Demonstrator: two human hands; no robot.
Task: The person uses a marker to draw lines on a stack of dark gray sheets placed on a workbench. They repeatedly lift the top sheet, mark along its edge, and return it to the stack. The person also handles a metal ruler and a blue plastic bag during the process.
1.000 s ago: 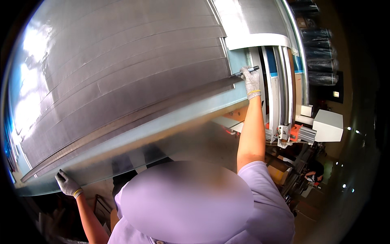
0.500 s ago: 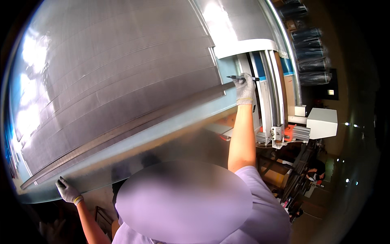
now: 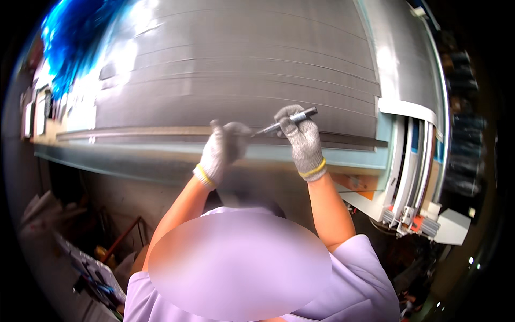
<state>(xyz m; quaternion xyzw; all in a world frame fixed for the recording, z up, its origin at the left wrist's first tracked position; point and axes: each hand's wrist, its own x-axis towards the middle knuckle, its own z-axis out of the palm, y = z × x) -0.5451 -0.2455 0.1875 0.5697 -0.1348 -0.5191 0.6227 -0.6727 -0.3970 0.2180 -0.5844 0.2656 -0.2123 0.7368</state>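
Note:
My right hand [image 3: 301, 140], in a pale knitted glove with a yellow cuff, is closed round a dark marker pen [image 3: 289, 121] above the grey sheet material [image 3: 257, 80]. The pen slants, its thin end toward my other hand. My left hand [image 3: 219, 149], gloved alike, hovers at the pen's left with one digit raised apart. Its other fingers are smeared by motion, so whether they hold anything is unclear. Below both hands runs a long dark strip [image 3: 161, 132], along the near edge of the sheet material.
A pale blue-green table edge [image 3: 177, 152] lies between me and the strip. On the right stands a machine with a white curved guard [image 3: 410, 109] and metal rails. Shiny blue material [image 3: 75, 40] is at the far left. Dark wrapped rolls [image 3: 465, 150] line the right side.
My left hand has left the table's left corner and come to the middle. My right hand has brought the pen away from the machine toward it. The view has turned, levelling the table edge.

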